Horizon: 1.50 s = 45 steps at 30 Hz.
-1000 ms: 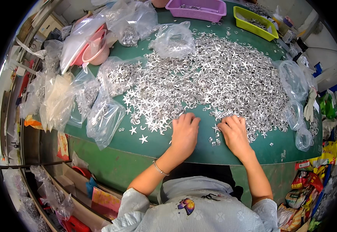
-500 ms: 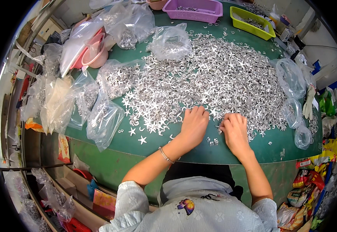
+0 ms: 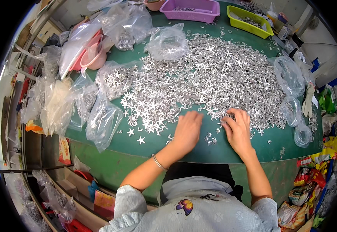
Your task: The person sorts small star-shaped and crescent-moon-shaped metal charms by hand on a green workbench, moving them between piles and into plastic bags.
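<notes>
A wide heap of small silvery metal pieces point(image 3: 238, 77), many star-shaped and some curved, covers the green tabletop. My left hand point(image 3: 188, 130), with a metal bangle point(image 3: 157, 162) on its wrist, is over bare table just in front of the heap's near edge. Motion smears its fingers. At the heap's front edge my right hand point(image 3: 237, 130) is bent, thumb and fingertips brought close together among the pieces; whatever they pinch is too small to name. Between the hands lies a little cluster of small metal pieces point(image 3: 211, 140). Loose metal stars point(image 3: 141, 140) rest left of my left hand.
Clear plastic bags of metal pieces point(image 3: 103, 121) crowd the table's left side, near pink basins point(image 3: 93, 56). A purple tray point(image 3: 191, 14) and a yellow-green tray point(image 3: 249, 26) stand at the back. More plastic bags point(image 3: 290, 77) and a pale glove point(image 3: 308, 101) lie at the right.
My left hand has drawn left and toward me, away from the heap's edge. The right hand stays at the edge, its thumb and index finger now forming a rounder bend.
</notes>
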Each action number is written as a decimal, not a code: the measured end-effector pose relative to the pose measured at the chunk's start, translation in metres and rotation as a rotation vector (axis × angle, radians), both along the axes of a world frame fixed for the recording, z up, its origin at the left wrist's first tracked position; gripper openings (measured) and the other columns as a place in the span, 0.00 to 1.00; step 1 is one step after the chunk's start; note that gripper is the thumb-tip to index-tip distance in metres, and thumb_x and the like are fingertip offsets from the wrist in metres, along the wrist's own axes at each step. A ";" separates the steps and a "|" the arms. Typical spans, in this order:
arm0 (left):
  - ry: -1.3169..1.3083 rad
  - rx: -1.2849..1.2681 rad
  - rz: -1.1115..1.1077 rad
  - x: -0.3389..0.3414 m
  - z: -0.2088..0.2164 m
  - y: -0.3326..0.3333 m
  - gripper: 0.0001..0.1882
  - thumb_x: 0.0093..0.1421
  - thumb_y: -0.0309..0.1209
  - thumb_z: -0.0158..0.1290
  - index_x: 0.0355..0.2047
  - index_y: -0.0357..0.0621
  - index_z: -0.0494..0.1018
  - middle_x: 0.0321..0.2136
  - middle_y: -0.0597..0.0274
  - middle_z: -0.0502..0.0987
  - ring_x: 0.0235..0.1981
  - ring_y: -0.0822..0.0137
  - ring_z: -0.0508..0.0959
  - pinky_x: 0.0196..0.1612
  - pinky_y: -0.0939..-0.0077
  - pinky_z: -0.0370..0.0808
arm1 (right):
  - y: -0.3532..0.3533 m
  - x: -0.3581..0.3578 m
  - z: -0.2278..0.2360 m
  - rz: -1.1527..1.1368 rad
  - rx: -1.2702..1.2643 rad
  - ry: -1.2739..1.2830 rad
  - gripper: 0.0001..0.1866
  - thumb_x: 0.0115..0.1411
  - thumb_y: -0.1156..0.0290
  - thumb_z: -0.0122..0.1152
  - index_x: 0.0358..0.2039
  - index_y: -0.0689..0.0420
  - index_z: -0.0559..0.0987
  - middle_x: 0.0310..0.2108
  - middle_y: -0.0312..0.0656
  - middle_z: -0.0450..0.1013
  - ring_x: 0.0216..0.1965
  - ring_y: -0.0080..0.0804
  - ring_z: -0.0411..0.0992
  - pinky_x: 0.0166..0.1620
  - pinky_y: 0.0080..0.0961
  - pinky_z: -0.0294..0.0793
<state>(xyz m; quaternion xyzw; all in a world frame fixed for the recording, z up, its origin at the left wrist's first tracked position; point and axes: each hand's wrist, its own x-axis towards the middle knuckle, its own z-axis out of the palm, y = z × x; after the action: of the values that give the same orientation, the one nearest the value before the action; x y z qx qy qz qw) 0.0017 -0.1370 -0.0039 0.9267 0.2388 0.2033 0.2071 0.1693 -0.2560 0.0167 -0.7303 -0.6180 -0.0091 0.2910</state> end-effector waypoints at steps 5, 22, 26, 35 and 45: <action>0.136 0.125 0.077 0.008 -0.005 0.012 0.16 0.59 0.24 0.52 0.48 0.37 0.73 0.35 0.58 0.70 0.39 0.58 0.70 0.41 0.63 0.64 | 0.001 -0.010 0.010 0.063 -0.056 0.019 0.09 0.50 0.77 0.65 0.35 0.59 0.81 0.44 0.43 0.70 0.48 0.44 0.66 0.50 0.40 0.62; 0.280 0.278 0.006 -0.022 0.019 -0.009 0.32 0.49 0.21 0.51 0.58 0.45 0.69 0.45 0.60 0.69 0.43 0.60 0.69 0.43 0.63 0.63 | -0.039 -0.024 0.012 0.049 -0.150 0.084 0.16 0.52 0.72 0.66 0.43 0.60 0.80 0.53 0.46 0.67 0.57 0.46 0.62 0.57 0.45 0.59; 0.269 0.275 -0.011 -0.016 0.003 -0.004 0.32 0.49 0.21 0.51 0.58 0.45 0.68 0.49 0.60 0.68 0.46 0.59 0.69 0.44 0.62 0.63 | -0.039 -0.021 0.012 0.035 -0.104 0.080 0.16 0.52 0.74 0.66 0.42 0.61 0.79 0.52 0.47 0.67 0.57 0.47 0.63 0.56 0.43 0.60; 0.372 0.321 0.131 -0.046 0.011 0.003 0.29 0.48 0.20 0.51 0.54 0.38 0.71 0.50 0.58 0.68 0.46 0.57 0.68 0.44 0.63 0.62 | -0.017 -0.020 0.016 0.060 -0.032 0.185 0.14 0.54 0.75 0.64 0.42 0.60 0.80 0.50 0.44 0.69 0.54 0.47 0.64 0.55 0.42 0.62; 0.266 0.228 0.156 -0.055 0.011 0.002 0.33 0.44 0.16 0.52 0.56 0.38 0.70 0.48 0.58 0.66 0.45 0.57 0.66 0.43 0.63 0.62 | 0.066 -0.044 -0.018 0.115 -0.057 -0.064 0.17 0.55 0.68 0.65 0.45 0.57 0.79 0.55 0.47 0.65 0.57 0.47 0.59 0.57 0.46 0.57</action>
<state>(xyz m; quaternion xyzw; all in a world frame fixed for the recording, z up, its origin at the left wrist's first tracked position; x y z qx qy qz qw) -0.0536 -0.1350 0.0075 0.9415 0.3105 0.1204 0.0510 0.1252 -0.1900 -0.0009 -0.7009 -0.6680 0.0021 0.2502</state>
